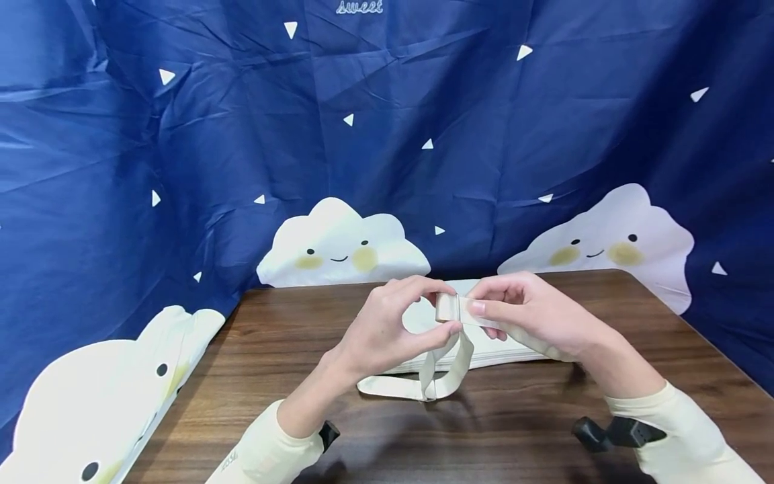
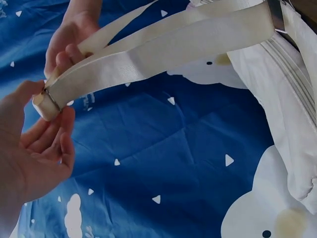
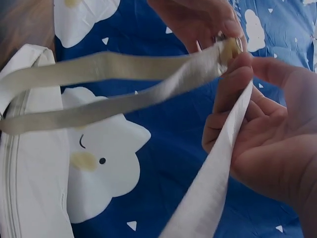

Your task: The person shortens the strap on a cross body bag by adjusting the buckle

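A cream webbing strap [image 1: 448, 383] hangs in loops above the wooden table, joined to a white zippered bag [image 1: 496, 353] behind it. My left hand [image 1: 396, 326] pinches a metal slide buckle [image 2: 53, 100] on the strap between thumb and fingertips. Just to its right, my right hand [image 1: 529, 312] pinches the flat strap beside the buckle, thumb on top. In the right wrist view the strap [image 3: 143, 94] runs from the fingers back to the bag [image 3: 37, 148], and another length drops below the right hand [image 3: 272, 124]. Fingers partly hide the buckle there.
The brown wooden table [image 1: 290, 336] spreads under both arms. Behind it hangs a blue curtain [image 1: 387, 134] with white clouds and triangles. Black wrist cameras sit on both cream sleeves, the right one [image 1: 617, 433] near the table's front right.
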{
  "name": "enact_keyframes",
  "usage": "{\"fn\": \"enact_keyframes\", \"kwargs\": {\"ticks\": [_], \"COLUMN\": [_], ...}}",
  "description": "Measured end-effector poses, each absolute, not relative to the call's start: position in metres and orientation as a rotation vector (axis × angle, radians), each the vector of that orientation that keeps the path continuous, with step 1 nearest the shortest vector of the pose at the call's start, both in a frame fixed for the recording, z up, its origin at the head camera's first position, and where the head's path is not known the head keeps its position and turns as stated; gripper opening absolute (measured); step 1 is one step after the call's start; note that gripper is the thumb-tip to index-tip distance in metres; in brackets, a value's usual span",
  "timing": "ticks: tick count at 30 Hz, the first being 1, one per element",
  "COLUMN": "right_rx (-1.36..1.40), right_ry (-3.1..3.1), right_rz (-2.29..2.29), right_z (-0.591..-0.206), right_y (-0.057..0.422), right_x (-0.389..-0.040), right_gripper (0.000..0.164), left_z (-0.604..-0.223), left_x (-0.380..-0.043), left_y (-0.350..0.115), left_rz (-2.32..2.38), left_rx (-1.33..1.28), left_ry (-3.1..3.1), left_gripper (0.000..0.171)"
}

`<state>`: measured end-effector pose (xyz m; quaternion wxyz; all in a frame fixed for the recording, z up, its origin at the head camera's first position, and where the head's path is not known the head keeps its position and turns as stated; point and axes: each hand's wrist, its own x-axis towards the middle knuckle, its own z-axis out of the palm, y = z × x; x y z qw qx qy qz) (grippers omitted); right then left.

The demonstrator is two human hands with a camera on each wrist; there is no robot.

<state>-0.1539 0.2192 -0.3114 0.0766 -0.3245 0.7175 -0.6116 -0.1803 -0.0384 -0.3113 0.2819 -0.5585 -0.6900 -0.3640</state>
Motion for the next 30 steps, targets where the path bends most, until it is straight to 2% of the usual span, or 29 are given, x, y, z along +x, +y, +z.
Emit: {"fn": "enact_keyframes", "kwargs": {"ticks": [8, 21, 30], "right_rx": [-0.987, -0.991, -1.126], "right_ry": [2.203, 2.101, 2.23], "right_rz": [-1.729, -1.819, -1.583], "right_z": [-0.307, -0.315, -0.31], "right_y": [0.235, 0.221, 0.239], "right_x": [-0.157, -0.159, -0.165], "right_gripper": [0.01, 0.009, 0.011], "left_z": [-0.31, -0.31, -0.309], "left_x": [-0.181, -0.181, -0.181], "left_y": [-0.04, -0.037, -0.04], "left_rz": [-0.987, -0.996, -0.998], "left_rx": [-1.475, -1.523, -1.493], "left_ry": [-1.831, -1.822, -1.815], "left_gripper": [0.033, 0.034, 0.035]}}
